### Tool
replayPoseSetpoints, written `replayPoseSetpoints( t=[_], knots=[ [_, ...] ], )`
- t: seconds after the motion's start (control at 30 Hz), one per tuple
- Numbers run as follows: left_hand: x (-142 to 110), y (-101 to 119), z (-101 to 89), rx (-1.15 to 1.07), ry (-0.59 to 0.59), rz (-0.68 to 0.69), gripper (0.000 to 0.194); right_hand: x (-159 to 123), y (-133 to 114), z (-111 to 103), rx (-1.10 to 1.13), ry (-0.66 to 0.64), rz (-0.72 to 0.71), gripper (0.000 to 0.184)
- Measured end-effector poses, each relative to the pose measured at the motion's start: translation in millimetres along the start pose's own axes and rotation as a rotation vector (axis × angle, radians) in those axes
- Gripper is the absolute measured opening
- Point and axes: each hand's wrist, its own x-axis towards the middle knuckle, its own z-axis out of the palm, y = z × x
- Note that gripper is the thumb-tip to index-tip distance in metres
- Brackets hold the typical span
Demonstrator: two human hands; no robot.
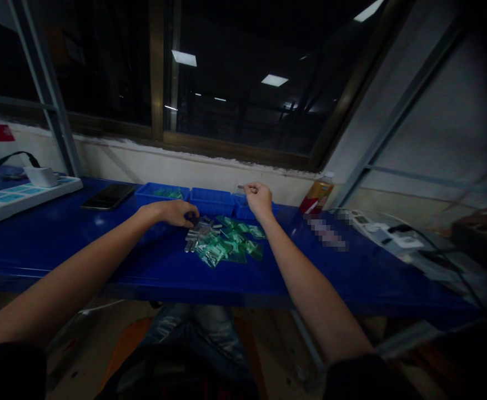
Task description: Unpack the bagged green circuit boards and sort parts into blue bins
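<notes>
A heap of small green plastic bags [230, 244] lies on the blue table [60, 244], with several small grey metal parts [199, 232] at its left side. My left hand [175, 212] rests curled on the table at the edge of the metal parts, fingers closed around something I cannot make out. My right hand [259, 198] is raised above the right blue tray [249, 212], pinching a small grey part [240, 186] between thumb and fingers.
Three shallow blue trays [162, 194] stand in a row at the back edge. A black phone [108, 196] lies to their left, a white power strip [22, 194] further left. A bottle [318, 195] and another power strip [382, 229] are at the right.
</notes>
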Motion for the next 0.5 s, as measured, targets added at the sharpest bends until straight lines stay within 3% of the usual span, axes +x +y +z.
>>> replayPoseSetpoints(
  t=[0.13, 0.27, 0.37, 0.5],
  knots=[
    [-2, -1, 1.5, -0.031, 0.008, 0.031, 0.046, -5, -2, 10, 0.02, -0.035, -0.062, 0.017],
    [2, -3, 5.7, -0.095, 0.125, 0.062, 0.024, -6, -3, 11, 0.007, -0.021, -0.125, 0.012],
    [6, -5, 6.9, -0.119, 0.274, 0.061, 0.013, -2, 3, 0, -0.157, 0.037, -0.153, 0.012],
    [8, 0, 1.4, -0.181, 0.552, -0.051, 0.015, 1, 7, -13, -0.438, 0.082, -0.137, 0.015]
  ],
)
